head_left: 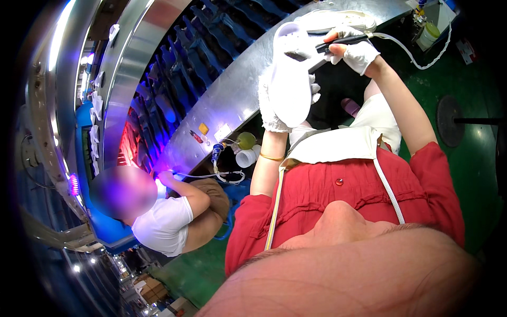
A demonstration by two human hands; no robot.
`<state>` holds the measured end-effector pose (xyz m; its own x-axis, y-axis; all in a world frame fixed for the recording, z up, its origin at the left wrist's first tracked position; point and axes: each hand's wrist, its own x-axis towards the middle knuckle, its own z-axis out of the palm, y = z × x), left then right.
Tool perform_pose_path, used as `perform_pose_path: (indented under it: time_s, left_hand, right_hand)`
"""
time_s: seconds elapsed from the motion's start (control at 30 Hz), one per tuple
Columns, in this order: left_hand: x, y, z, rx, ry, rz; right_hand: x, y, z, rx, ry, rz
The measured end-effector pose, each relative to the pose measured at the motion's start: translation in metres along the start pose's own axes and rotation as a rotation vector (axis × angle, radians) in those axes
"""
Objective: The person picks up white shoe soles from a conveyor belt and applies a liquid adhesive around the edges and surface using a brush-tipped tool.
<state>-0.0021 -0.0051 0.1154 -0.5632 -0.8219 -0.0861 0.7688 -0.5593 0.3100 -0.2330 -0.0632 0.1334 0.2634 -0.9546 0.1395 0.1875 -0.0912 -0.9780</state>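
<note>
My left hand (268,108), in a white glove, is closed round a white shoe (290,98), its fingertips showing along the right side. The shoe is held above the metal bench edge, its pale lavender end pointing away from me. My right hand (355,54), in a white glove with bare fingertips, pinches a slim black-handled tool (346,40). A white tube (404,50) runs from the tool's back end toward the right. Its front end reaches the shoe's far part; the exact tip is hard to make out. Behind my right hand, another white shoe (338,21) lies on the bench.
The metal bench (224,100) curves along a conveyor rack (182,68) of dark blue shapes. A yellow block (203,128) and a white cup (245,158) are at left. A co-worker (163,224) sits there. A lidded pot (429,34) stands far right, near a round black base (450,121).
</note>
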Motion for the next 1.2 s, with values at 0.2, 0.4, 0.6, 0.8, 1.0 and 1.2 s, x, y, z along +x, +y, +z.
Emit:
perform_pose_path:
  time_s: [0.2, 0.4, 0.6, 0.8, 1.0, 1.2]
  left_hand:
    - [-0.006, 0.002, -0.008, 0.092, 0.083, 0.117]
    - [-0.001, -0.002, -0.013, 0.103, 0.155, 0.346]
    - [-0.007, -0.011, -0.014, 0.184, 0.151, 0.399]
    - [-0.011, -0.017, -0.017, 0.081, 0.174, 0.410]
    - [-0.017, -0.023, -0.020, 0.067, 0.167, 0.389]
    - [-0.014, -0.023, -0.025, 0.053, 0.168, 0.391]
  right_hand:
    - [-0.027, 0.012, 0.024, 0.151, -0.045, 0.066]
    - [-0.046, 0.029, 0.051, -0.063, -0.113, -0.349]
    - [-0.068, 0.024, 0.069, -0.337, -0.082, -0.631]
    - [-0.069, 0.032, 0.072, -0.326, -0.029, -0.644]
    - [-0.069, 0.029, 0.069, -0.339, 0.104, -0.606]
    - [-0.089, 0.019, 0.071, -0.570, -0.140, -0.597]
